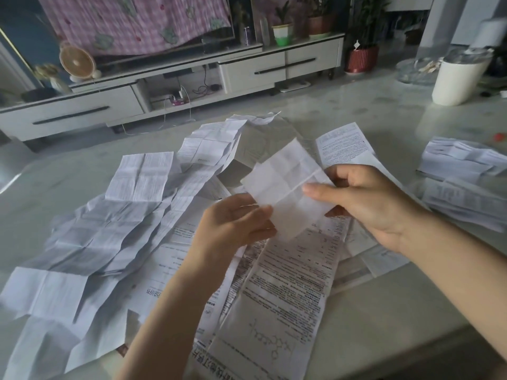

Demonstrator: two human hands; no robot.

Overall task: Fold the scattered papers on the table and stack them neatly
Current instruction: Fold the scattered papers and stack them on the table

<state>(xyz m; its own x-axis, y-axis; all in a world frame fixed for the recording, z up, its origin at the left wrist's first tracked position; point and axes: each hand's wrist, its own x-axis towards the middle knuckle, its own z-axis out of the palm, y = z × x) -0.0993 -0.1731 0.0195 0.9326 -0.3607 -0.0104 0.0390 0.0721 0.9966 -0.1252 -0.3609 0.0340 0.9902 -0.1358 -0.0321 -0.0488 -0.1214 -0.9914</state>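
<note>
Two hands pinch small sheet (pixel 285 187): left hand (pixel 236 223) low corner, right hand (pixel 365 198) beside crease, long axis diagonal.

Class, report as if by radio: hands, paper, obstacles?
Left hand and right hand both pinch one creased sheet, held up. Unfolded leaflets spread beneath. Folded pile at right.

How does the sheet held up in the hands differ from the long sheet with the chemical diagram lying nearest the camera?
The held sheet is off the table, pinched by the left hand and right hand; the long sheet lies flat on it. The held sheet shows almost no print; the long sheet shows dense black text. Both are white and creased.
</note>
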